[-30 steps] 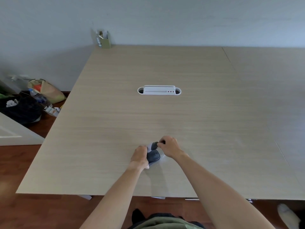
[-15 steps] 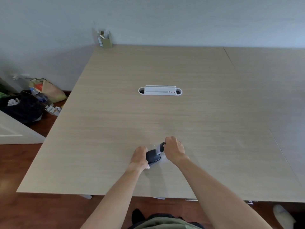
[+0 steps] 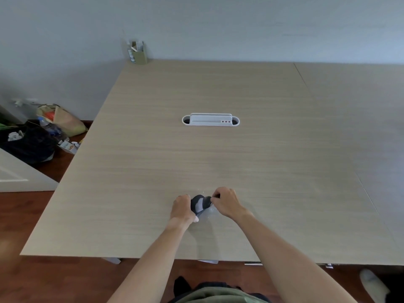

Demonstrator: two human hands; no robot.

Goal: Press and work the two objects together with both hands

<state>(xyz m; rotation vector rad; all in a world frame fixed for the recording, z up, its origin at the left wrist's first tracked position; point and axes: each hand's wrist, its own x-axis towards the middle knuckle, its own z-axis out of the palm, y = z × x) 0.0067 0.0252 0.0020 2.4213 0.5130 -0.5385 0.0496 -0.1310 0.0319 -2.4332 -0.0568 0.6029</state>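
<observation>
Since the earlier frames the dark-and-grey sock (image 3: 200, 204) had bunched tighter between your left hand (image 3: 182, 207) and right hand (image 3: 226, 202), both seemingly gripping it near the table (image 3: 153, 171) edge; rolling looked half-done, needing another tuck.

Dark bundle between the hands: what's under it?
The dark bundle sits over a pale grey piece on the table. Left hand and right hand hide the rest.

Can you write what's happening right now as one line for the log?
left hand: grips dark-and-grey bundle | right hand: pinches its other end | bundle: low over table
</observation>
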